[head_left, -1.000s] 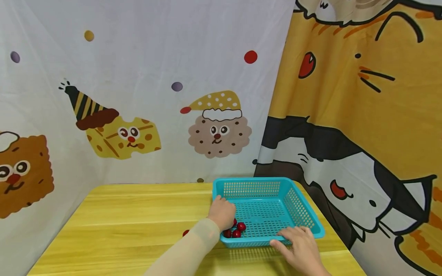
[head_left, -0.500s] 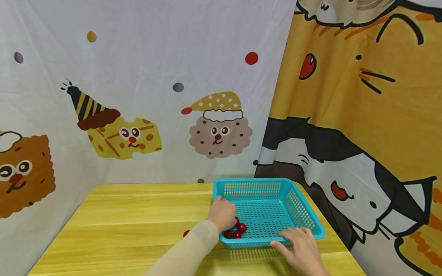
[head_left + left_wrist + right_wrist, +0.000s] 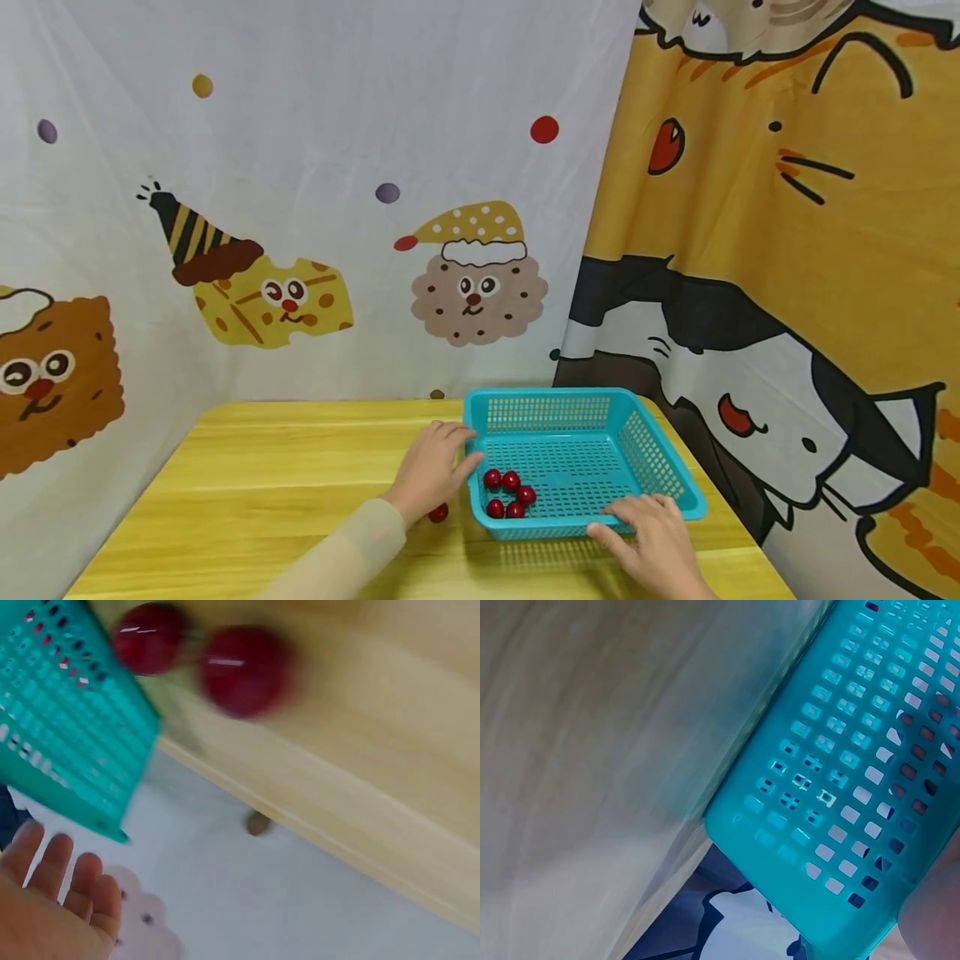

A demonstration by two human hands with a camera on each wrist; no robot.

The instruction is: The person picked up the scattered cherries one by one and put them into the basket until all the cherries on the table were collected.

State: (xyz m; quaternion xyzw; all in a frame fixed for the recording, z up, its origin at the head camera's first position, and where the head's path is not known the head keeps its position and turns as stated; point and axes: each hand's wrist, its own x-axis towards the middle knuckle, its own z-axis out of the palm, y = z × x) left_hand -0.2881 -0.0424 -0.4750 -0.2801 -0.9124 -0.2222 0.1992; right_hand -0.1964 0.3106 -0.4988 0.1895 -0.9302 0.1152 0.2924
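A turquoise plastic basket (image 3: 570, 527) stands on the wooden table, with several shiny dark-red cherries (image 3: 511, 481) in its near left corner. My right hand (image 3: 654, 537) grips the front rim near the right, fingers over the edge and thumb outside. My left hand (image 3: 431, 468) is at the left side of the basket, fingers spread and holding nothing, fingertips near the left rim. Outside the basket, a cherry (image 3: 438, 512) lies on the table beside my left wrist. The left wrist view shows two cherries there, one (image 3: 150, 637) close to the basket wall and another (image 3: 244, 671) beside it.
The yellow wood-grain table (image 3: 285, 475) stretches to the left of the basket. Behind it hangs a white cloth (image 3: 300, 167) with cartoon prints, and an orange cat-print curtain (image 3: 735, 217) hangs to the right.
My left hand has come out of the basket's left side and opened, moving left over the table. The cherries in the corner are now uncovered. My right hand stays on the front rim.
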